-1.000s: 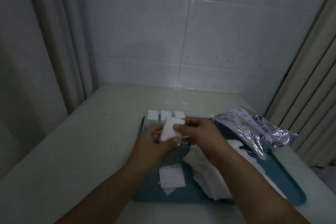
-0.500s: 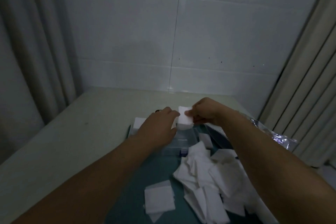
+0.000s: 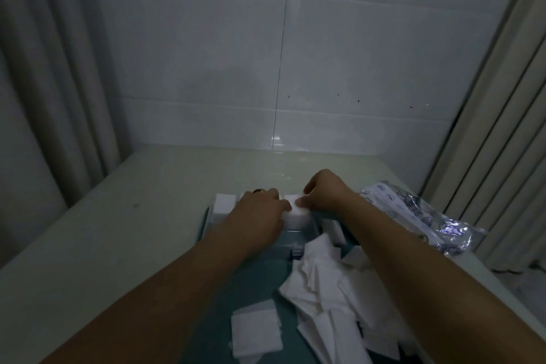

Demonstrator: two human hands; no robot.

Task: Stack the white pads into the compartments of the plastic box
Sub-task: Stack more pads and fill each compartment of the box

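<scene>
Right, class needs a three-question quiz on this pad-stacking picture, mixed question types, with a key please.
1. True or false: both hands are at the plastic box.
2. Where is the loose pile of white pads? A) left of the box B) on the teal tray, under the right arm C) on the foil bag
3. Fill in: the left hand and right hand meet on a white ____ at the box.

Key: 1 true; 2 B; 3 pad.
</scene>
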